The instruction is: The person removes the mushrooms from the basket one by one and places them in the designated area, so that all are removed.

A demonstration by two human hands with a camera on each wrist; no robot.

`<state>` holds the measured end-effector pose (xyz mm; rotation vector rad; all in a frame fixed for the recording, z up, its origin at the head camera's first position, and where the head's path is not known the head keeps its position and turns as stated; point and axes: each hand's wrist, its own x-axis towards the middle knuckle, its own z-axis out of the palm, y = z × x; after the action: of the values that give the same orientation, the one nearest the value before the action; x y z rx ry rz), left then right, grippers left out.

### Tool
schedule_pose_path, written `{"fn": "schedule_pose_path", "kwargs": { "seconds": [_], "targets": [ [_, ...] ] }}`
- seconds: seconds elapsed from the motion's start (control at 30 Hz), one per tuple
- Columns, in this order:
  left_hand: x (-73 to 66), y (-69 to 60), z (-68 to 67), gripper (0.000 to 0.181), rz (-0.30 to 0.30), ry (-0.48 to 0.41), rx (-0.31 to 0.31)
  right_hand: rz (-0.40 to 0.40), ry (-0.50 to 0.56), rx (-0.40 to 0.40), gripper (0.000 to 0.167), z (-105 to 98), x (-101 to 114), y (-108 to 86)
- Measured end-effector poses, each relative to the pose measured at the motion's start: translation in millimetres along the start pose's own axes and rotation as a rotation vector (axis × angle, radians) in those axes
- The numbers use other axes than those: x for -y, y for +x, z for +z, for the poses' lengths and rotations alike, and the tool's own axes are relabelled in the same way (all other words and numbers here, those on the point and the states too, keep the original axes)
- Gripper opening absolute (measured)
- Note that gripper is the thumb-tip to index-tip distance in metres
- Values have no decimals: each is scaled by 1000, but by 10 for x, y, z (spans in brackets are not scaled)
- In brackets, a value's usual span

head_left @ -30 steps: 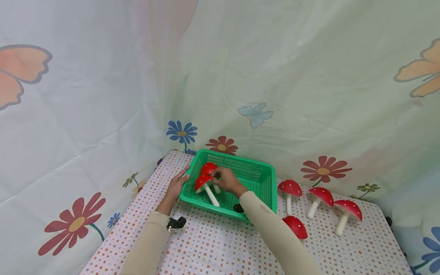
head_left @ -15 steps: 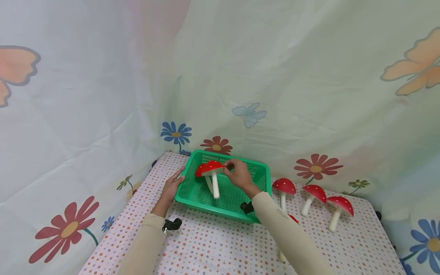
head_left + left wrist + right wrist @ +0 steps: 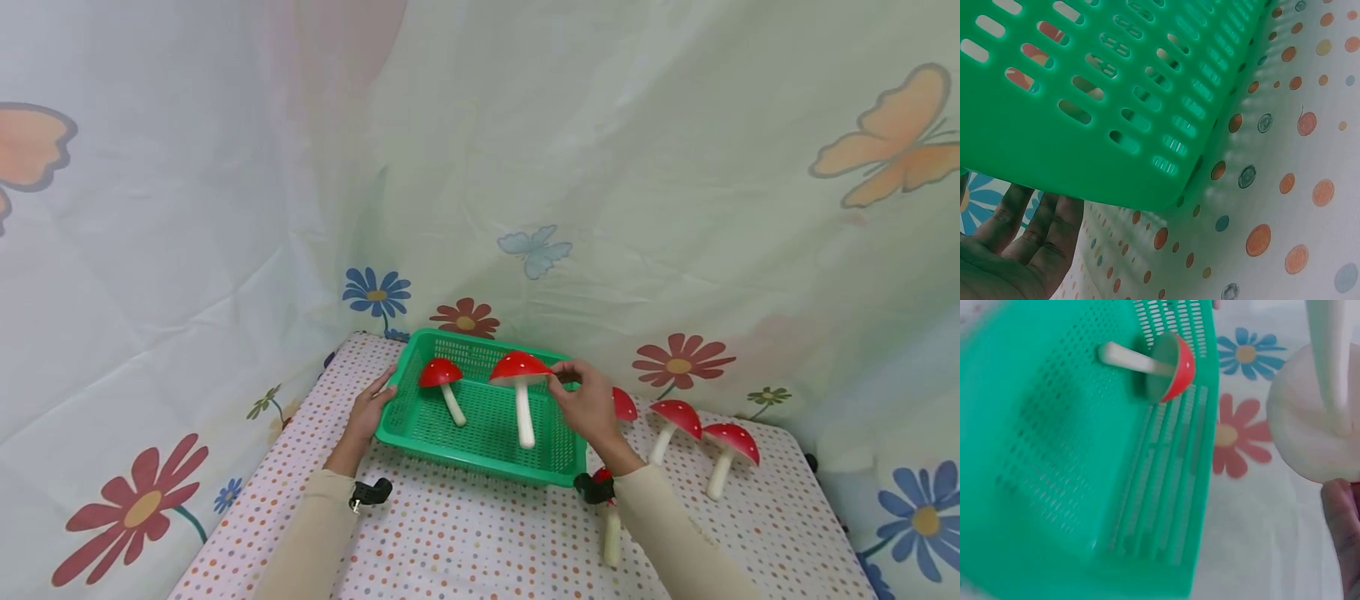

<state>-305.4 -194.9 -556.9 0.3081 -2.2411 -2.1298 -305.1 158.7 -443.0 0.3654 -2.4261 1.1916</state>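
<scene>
My right hand pinches the rim of the red cap of a toy mushroom, held above the right half of a green plastic basket. Its pale underside and white stem show in the right wrist view, with a finger and thumb at the cap's edge. Another toy mushroom lies in the basket's left half, clear of the hands. At the basket's left end, my left hand rests against the rim with fingers fairly straight; in the left wrist view the fingertips pass behind the edge.
Several more red-capped mushrooms lie right of the basket, including one and another on the dotted tablecloth. One mushroom is partly hidden by my right forearm. A flower-printed curtain stands behind the table.
My right hand has lifted one mushroom from beside the other and carried it rightward over the basket. The other mushroom stays at the left. My left hand keeps its place at the rim.
</scene>
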Motion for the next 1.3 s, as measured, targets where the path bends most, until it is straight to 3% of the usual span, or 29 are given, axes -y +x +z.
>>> {"fn": "schedule_pose_path", "kwargs": {
  "seconds": [0.2,0.43,0.63,0.8,1.0,1.3],
  "targets": [
    [6,-12,-14,48,16,-1,7,-12,-38,-236,14,-430,-209,-372],
    [17,-32,14,47,9,2,20,115,-136,-433,14,-993,-521,-894],
    [31,-44,-2,47,5,18,18,270,-237,-536,17,-1186,-826,-1311],
    [5,-32,7,47,11,10,24,400,-302,-546,19,-1235,-1067,-1488],
    [-4,-23,12,47,7,5,20,518,-343,-467,22,-1211,-1389,-1549],
    [1,-28,9,47,4,2,16,588,-374,-398,22,-1180,-1592,-1629]
  ]
}}
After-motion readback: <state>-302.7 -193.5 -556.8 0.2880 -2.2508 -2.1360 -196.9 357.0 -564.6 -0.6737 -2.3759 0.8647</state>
